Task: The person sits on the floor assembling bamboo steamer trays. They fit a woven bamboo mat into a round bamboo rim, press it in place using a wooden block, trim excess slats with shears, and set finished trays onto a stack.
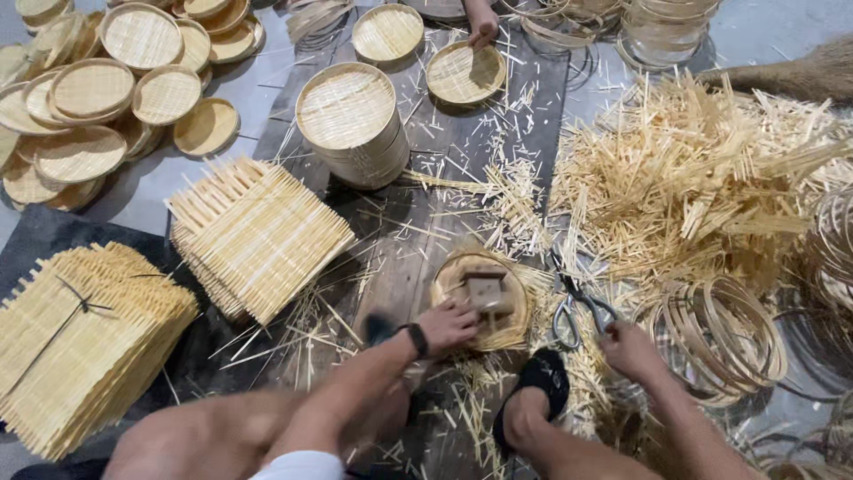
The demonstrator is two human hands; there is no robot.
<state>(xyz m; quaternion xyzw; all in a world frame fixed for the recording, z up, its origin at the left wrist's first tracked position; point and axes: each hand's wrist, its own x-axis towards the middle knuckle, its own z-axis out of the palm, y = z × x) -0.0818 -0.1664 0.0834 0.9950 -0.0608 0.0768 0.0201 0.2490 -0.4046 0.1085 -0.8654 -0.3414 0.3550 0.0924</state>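
My left hand (447, 324) rests on the near rim of a round woven bamboo tray (511, 327) with a small wooden block (488, 292) on top of it. A black band sits on that wrist. My right hand (628, 349) lies low on the floor, just right of a pair of grey-handled scissors (572, 307) and next to a bundle of bamboo hoops (721, 338). Whether its fingers hold anything is hidden. My foot in a black sandal (537, 384) is planted between the two hands.
Square woven mats sit in stacks at the left (258, 233) (80, 338). A stack of finished round trays (353, 124) stands ahead, more at far left (98, 89). Another person's hand (482, 31) holds a tray (465, 73). Bamboo offcuts (693, 178) are heaped at right.
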